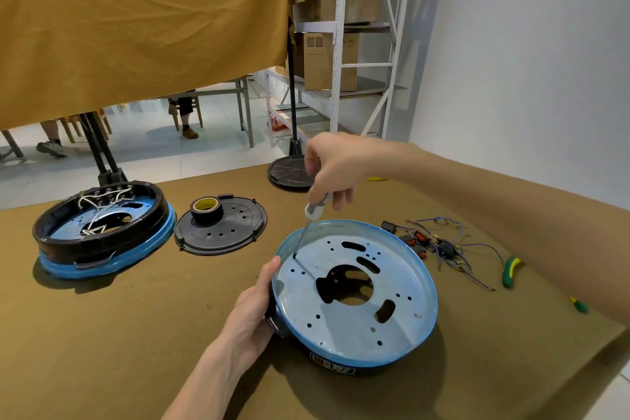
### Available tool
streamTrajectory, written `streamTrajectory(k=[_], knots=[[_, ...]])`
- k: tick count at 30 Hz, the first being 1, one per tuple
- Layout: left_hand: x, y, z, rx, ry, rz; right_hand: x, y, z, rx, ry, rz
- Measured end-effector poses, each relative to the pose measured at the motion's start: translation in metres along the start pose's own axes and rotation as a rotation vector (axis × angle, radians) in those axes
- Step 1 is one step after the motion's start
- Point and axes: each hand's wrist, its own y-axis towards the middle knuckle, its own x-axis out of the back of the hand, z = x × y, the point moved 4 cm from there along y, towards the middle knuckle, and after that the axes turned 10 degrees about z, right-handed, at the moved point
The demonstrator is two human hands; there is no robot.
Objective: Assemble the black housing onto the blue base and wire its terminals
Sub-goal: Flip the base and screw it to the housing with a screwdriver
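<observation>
A round blue base (358,310), glossy enamelled metal punched with holes and slots, lies on the matte brown table (102,334) with a black housing (272,320) beneath its rim. The left hand (254,309) grips that rim from the near-left side, thumb hooked over the edge. Above it, the right hand (332,167) pinches a screwdriver (315,211) by its pale handle, the thin shaft angled down, its tip seemingly in a hole. Beyond the right forearm lies a tangle of blue wires (446,245).
</observation>
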Motion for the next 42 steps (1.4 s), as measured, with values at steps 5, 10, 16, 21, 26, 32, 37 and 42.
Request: streamTrajectory(k=[5, 10, 16, 21, 26, 32, 37, 42], knots=[[0.001, 0.000, 0.001, 0.006, 0.000, -0.009, 0.001, 0.007, 0.005, -0.006, -0.147, -0.108], [0.003, 0.003, 0.003, 0.006, -0.003, -0.015, -0.001, 0.007, 0.004, 0.004, -0.075, 0.001], [0.001, 0.004, 0.003, -0.002, -0.008, -0.030, 0.003, 0.005, 0.000, -0.016, -0.032, 0.021], [0.003, 0.004, 0.001, 0.005, -0.047, -0.033, -0.006, 0.011, -0.001, -0.017, -0.087, -0.058], [0.004, 0.002, 0.000, 0.004, -0.082, -0.032, 0.001, 0.011, 0.004, -0.007, -0.033, 0.049], [0.005, 0.002, 0.000, 0.015, -0.095, -0.034, -0.001, 0.019, 0.006, -0.013, -0.099, -0.083], [0.005, 0.001, -0.001, -0.012, -0.061, -0.013, 0.000, 0.017, 0.005, -0.022, -0.027, 0.082], [0.006, 0.000, -0.002, -0.044, -0.013, -0.010, 0.000, -0.001, -0.010, 0.022, 0.008, -0.029]])
